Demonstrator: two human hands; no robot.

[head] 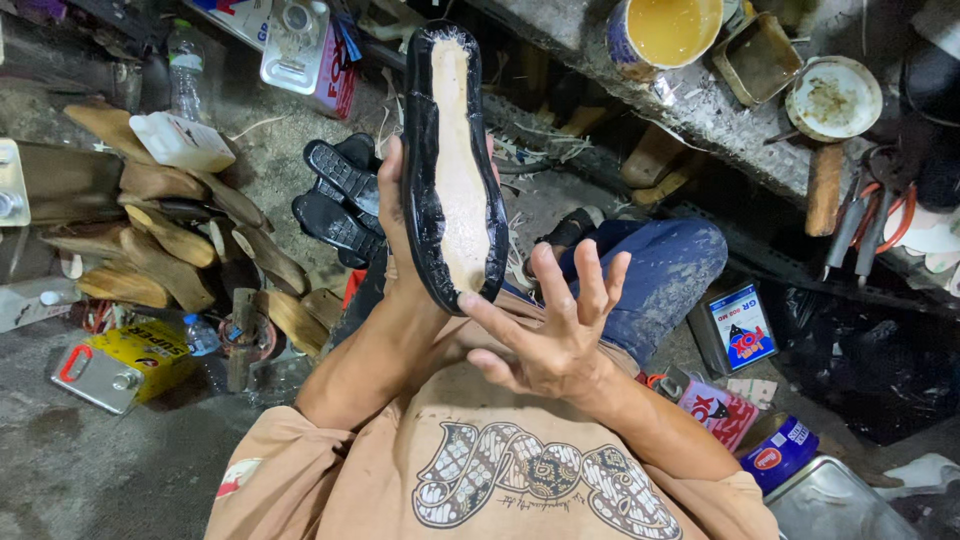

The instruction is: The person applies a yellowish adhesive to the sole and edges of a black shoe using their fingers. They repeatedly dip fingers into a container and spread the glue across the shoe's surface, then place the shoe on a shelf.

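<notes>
Shoe [452, 160], sole-up, long axis twelve to six, is gripped at nine o'clock by the left hand [392, 215]; the right hand [555, 330], fingers spread and empty, sits just beside its heel at five o'clock.

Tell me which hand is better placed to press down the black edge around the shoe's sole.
Right hand: open and free, fingers at the shoe's lower end. Left hand grips the shoe.
</notes>
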